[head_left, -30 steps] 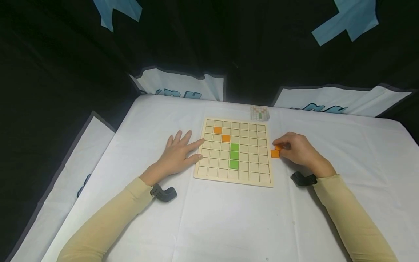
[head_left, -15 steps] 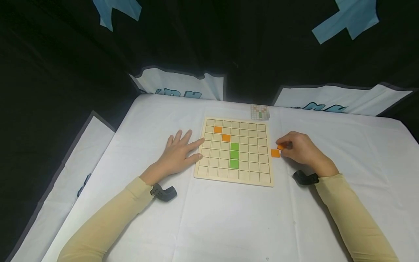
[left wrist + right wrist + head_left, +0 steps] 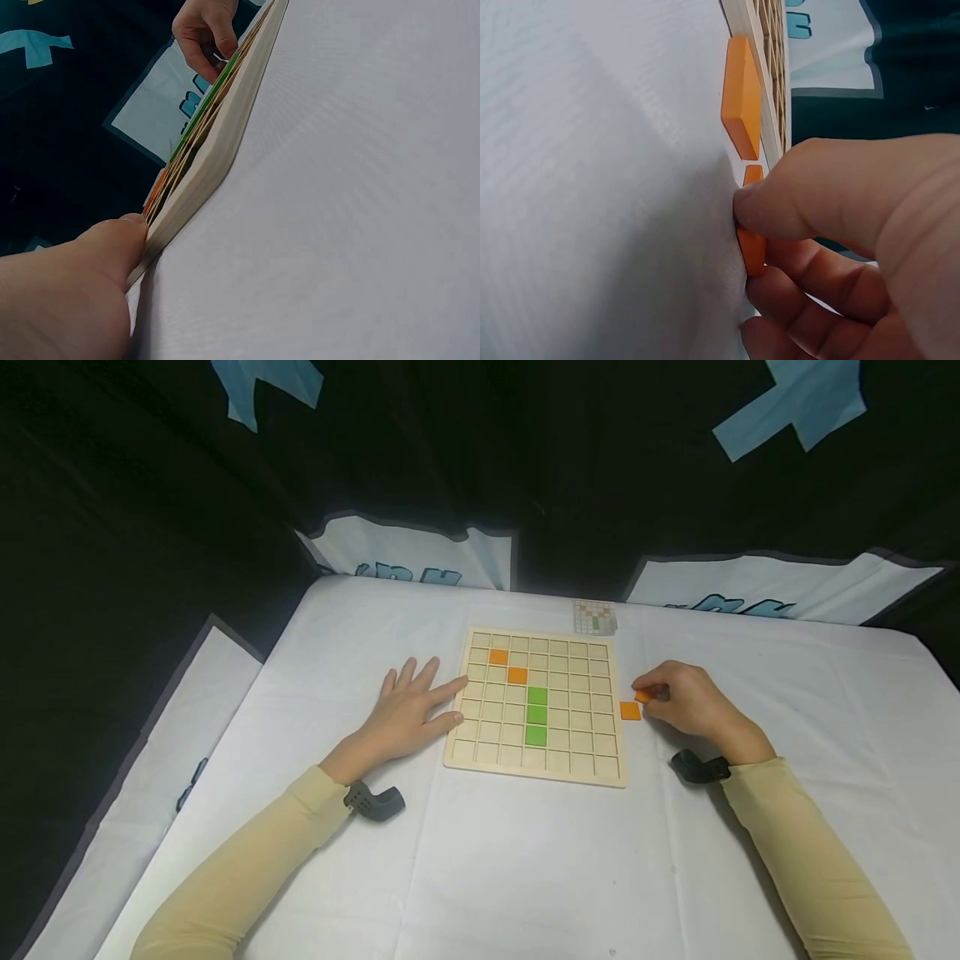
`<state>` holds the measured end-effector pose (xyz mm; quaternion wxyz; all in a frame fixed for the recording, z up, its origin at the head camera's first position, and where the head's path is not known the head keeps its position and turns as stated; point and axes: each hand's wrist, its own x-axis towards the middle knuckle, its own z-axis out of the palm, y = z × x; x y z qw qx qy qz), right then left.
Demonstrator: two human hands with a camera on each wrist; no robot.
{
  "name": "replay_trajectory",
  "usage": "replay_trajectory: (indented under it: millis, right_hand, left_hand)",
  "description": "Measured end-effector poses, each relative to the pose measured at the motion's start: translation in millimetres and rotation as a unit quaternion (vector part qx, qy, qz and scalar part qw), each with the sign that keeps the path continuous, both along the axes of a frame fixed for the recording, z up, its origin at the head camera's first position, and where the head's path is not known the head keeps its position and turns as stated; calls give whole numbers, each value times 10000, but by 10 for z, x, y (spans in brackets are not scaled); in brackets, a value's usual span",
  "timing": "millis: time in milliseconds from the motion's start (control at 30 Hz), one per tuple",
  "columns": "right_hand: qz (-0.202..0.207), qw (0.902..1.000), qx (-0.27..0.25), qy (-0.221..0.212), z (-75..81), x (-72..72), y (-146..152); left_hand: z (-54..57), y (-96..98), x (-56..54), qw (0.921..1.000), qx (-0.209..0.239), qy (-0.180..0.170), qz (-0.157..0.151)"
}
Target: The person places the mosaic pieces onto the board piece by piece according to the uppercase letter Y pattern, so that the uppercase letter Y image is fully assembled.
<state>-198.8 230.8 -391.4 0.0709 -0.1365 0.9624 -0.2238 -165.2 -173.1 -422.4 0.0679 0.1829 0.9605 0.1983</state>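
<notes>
A wooden grid board [image 3: 570,722] lies on the white table, with two orange tiles [image 3: 517,676] set diagonally and three green tiles [image 3: 536,714] in a column below them. My left hand [image 3: 408,714] lies with fingers spread at the board's left edge; its thumb and index finger touch the rim. Right of the board, my right hand [image 3: 686,702] pinches an orange tile [image 3: 753,251] between thumb and fingers, low at the tablecloth. Another orange tile [image 3: 630,711] lies flat between that hand and the board's right edge.
Behind the board lies a small pattern card [image 3: 595,617] printed with a coloured grid. Black cloth [image 3: 585,477] hangs behind the table. Dark wrist cameras [image 3: 375,802] are strapped to both wrists.
My right hand has shifted slightly right with the orange tile, apart from the other one, which now shows whole. My left hand and the board stay put.
</notes>
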Motion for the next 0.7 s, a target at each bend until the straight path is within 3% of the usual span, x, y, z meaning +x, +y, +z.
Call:
replay_trajectory:
  millis: [700]
  right_hand:
    - [-27,10000,20,-1,-10,12,17]
  left_hand:
    - [-6,7,1,10000,39,28,-24]
